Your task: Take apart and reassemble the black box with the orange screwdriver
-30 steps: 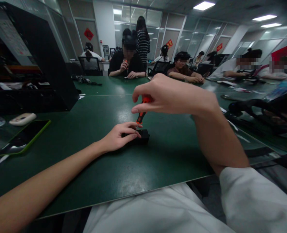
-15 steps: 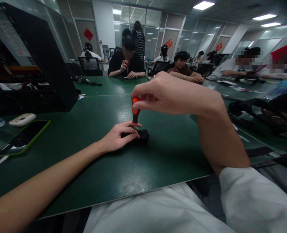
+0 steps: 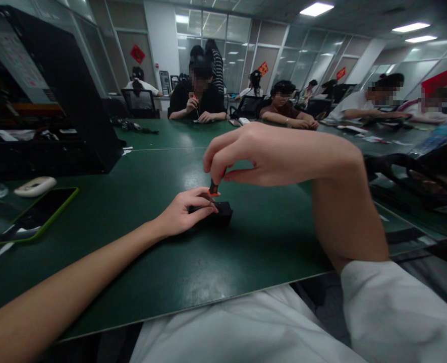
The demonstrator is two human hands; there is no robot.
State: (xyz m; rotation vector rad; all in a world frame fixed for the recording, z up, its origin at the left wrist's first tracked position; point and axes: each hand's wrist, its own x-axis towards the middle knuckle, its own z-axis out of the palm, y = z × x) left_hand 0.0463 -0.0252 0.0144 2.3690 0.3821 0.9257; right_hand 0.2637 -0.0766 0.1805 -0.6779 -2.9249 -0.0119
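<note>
A black and orange screwdriver [image 3: 213, 188] points down, tilted a little, with its handle in the fingers of my right hand [image 3: 261, 154]. Its thin shaft ends among the fingertips of my left hand [image 3: 181, 212], at the top of a small black box-shaped object [image 3: 223, 212]. That object lies on the green table [image 3: 140, 272], and my left hand is closed around its left part. Where the screwdriver's tip meets the object is hidden by my fingers.
To the left lie a phone with a green edge [image 3: 38, 217] and a whitish rounded case [image 3: 35, 186]. A large black open-fronted cabinet [image 3: 95, 116] stands behind them. Across the table a person in black [image 3: 178, 98] works; black straps [image 3: 393, 171] lie at right.
My right hand has dropped slightly and its fingers have turned round the handle, covering more of it. The screwdriver now leans more to the right. My left hand stays in place.
</note>
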